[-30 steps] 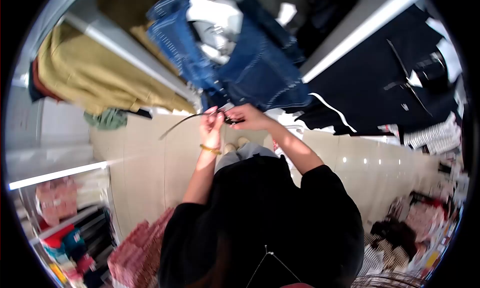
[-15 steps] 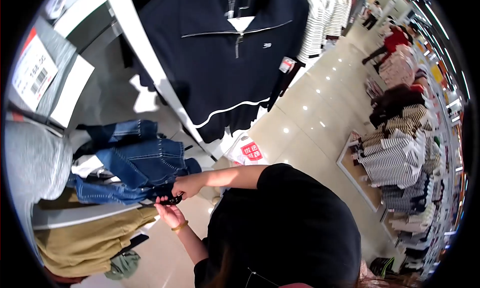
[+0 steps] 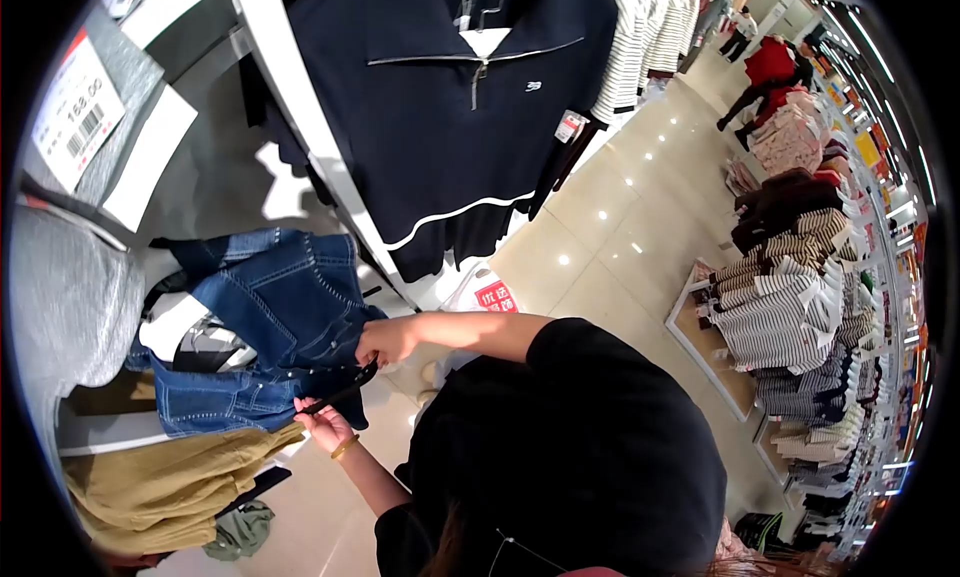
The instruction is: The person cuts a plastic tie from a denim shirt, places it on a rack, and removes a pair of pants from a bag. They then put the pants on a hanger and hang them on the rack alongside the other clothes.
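Note:
A blue denim jacket (image 3: 285,297) with pale stitching hangs at the lower left, a white and grey garment (image 3: 190,337) showing inside it. At the jacket's lower right edge, my right hand (image 3: 388,342) is closed on one end of a narrow black strip (image 3: 345,389). Below and to the left, my left hand (image 3: 327,427), with a yellowish band at the wrist, pinches the strip's other end. Between the hands the strip runs diagonally, nearly straight. Its attachment to the jacket is too unclear to tell.
A navy zip-collar top (image 3: 450,127) hangs ahead on a white frame (image 3: 300,107). Tan clothing (image 3: 180,477) lies below the jacket. Grey clothing with a price tag (image 3: 80,112) is at the left. Striped shirts (image 3: 780,317) hang to the right beyond the tiled aisle (image 3: 600,217).
My hands have moved farther apart, the right one up and the left one slightly left. The bunched black strip is now stretched out, and the jacket front has shifted and spread.

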Motion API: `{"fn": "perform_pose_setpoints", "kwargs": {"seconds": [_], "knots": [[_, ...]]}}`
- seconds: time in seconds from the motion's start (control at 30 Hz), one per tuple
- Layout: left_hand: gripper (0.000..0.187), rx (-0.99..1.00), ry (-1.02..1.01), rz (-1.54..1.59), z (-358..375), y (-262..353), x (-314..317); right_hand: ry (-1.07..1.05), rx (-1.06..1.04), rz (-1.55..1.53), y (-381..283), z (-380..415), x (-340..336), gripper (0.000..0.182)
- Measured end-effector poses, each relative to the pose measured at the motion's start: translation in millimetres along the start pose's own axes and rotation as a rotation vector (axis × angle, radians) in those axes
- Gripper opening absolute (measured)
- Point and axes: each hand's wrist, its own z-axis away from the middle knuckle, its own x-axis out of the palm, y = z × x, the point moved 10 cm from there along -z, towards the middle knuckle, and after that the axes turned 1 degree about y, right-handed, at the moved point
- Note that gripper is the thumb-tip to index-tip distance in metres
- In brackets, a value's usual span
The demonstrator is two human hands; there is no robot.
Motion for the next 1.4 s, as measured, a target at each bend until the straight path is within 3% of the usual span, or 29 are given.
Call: {"fn": "perform_pose_setpoints", "kwargs": {"seconds": [0.07,0.1,0.13,0.17,0.2,0.3,0.43,0.5,0.6,0.93,1.1,1.17,1.4], "knots": [[0.044,-0.099,-0.11,0.067,16.1,-6.9,27.9,-0.036,-0.036,0.043,-17.4,4.0,-7.5,0.019],[0.043,-0.046,-0.002,-0.075,19.5,-4.6,21.8,-0.1,-0.035,0.173,-12.9,3.3,-2.0,0.02],[0.041,-0.066,-0.101,-0.047,26.7,-6.7,35.3,-0.088,-0.048,0.125,-15.2,5.2,-4.7,0.021],[0.042,-0.022,0.011,-0.065,29.9,-5.3,34.1,-0.038,-0.073,0.08,-10.0,4.5,-6.5,0.024],[0.045,-0.025,-0.044,-0.101,32.1,-5.6,34.6,-0.102,0.007,0.085,-1.9,2.6,-2.7,0.028],[0.044,0.037,0.062,-0.077,42.7,-6.8,38.3,-0.139,0.184,0.036,-3.7,-1.7,-4.8,0.032],[0.04,0.108,-0.028,-0.027,46.5,-10.4,45.4,0.02,-0.023,0.115,-41.3,-24.5,-2.4,0.043],[0.039,0.119,0.135,-0.057,51.8,-15.1,39.9,0.01,-0.023,0.09,-42.4,-30.6,18.7,0.038],[0.038,0.095,0.165,-0.008,55.4,-21.5,46.2,0.252,-0.104,0.206,-55.5,-34.8,24.0,0.019],[0.033,0.063,0.141,0.069,57.3,-26.8,49.6,0.285,-0.179,0.598,-77.8,-45.7,36.6,0.022],[0.035,0.082,0.172,0.057,58.5,-16.6,46.2,0.289,-0.241,0.543,-68.5,-39.4,63.1,0.024],[0.037,0.075,0.166,0.07,60.9,-14.5,46.3,0.383,-0.253,0.485,-77.5,-30.7,50.5,0.024],[0.04,0.085,0.303,0.06,62.4,5.3,36.6,0.372,0.099,-0.05,-64.1,10.8,-10.2,0.014]]}}
